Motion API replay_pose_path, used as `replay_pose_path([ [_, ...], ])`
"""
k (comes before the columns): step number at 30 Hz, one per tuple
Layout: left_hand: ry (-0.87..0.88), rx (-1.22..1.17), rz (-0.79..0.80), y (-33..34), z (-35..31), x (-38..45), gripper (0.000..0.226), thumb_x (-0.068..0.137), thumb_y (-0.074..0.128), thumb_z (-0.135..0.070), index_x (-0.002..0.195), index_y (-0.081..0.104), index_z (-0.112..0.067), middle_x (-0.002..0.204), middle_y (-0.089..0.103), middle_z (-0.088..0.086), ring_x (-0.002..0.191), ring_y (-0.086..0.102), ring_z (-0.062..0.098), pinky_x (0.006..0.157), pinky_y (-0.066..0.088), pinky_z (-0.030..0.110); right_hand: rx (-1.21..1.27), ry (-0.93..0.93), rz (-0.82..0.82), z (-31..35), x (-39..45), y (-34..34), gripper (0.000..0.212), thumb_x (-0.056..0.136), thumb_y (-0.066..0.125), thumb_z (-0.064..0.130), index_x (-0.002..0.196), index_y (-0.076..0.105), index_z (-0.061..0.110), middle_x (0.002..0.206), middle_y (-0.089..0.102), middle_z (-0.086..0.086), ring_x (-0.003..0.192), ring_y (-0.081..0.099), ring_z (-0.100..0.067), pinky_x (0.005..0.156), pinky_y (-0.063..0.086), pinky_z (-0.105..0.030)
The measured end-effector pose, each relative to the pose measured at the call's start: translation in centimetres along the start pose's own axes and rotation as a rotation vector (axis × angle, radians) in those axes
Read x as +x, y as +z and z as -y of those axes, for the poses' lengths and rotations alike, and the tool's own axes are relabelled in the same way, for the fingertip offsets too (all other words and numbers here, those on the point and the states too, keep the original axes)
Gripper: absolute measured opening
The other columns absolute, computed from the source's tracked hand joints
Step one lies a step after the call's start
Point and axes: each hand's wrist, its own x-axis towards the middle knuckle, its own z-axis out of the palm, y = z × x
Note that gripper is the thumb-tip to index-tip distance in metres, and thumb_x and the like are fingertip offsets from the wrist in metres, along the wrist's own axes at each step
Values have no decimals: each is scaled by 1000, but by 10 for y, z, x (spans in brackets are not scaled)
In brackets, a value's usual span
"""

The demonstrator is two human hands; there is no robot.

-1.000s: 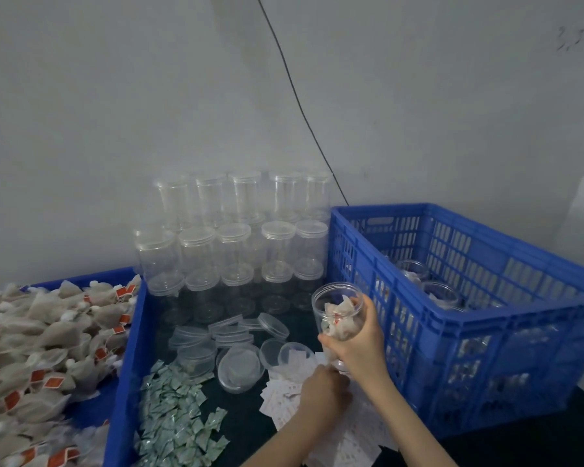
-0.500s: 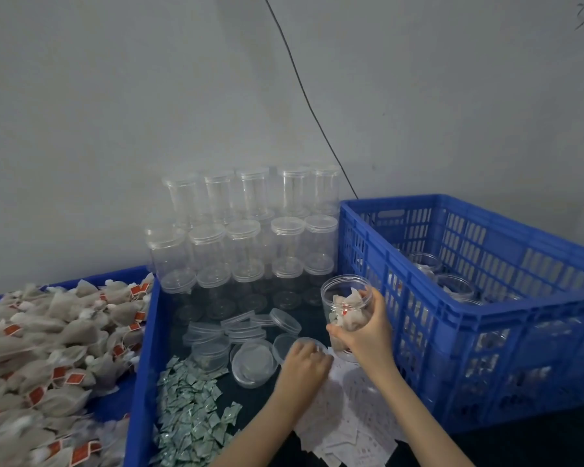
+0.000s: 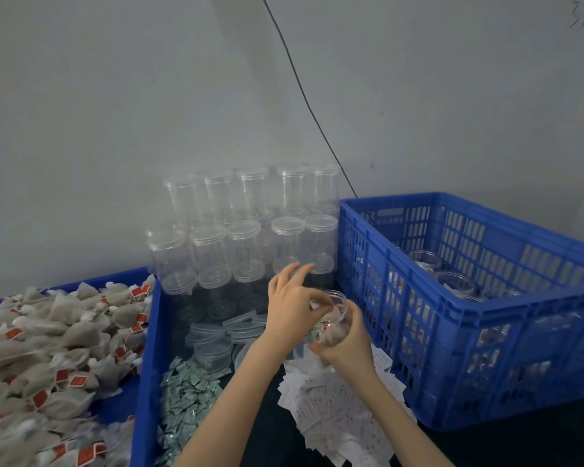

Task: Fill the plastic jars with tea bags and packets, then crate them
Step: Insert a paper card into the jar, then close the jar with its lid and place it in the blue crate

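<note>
Since half a second ago the left hand [image 3: 289, 308] has risen from the white paper slips [image 3: 338, 412] on the desk to the mouth of the open jar [image 3: 331, 326], its fingers now bent over the rim with the fingertips at or just inside the opening; whether they pinch anything is not clear. The right hand [image 3: 348, 345] wraps the jar's lower wall from the near right side, its grip curled round the clear plastic. The jar stands roughly upright, its long axis tipped slightly, mouth upward, just beside the left wall of the blue crate [image 3: 469, 332]. Tea bags with a red tag show through its side. Both forearms reach in from the near edge, converging at the jar.

Inside the crate, further jars [image 3: 452, 281] stand with open mouths. Behind the hands, empty lidded jars [image 3: 243, 237] are stacked in rows against the wall, with loose clear lids [image 3: 216, 338] lying in front of them. Green packets [image 3: 182, 399] are heaped near left of the slips. A blue tray [image 3: 145, 382] at far left holds a pile of tea bags [image 3: 48, 358] with red tags. The print on the slips and tags is too small to read.
</note>
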Motion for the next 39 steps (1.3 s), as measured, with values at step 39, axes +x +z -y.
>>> replay_pose_path([
  [39,-245,-808,185,1,22,-22,74,62,84,-21,115,48,-58,104,65,-22,94,64,2,79,54,24,-1172,-219,616,161,60,-22,50,78,67,57,105,61,16,100,65,-3,82,63,-20,55,41,-27],
])
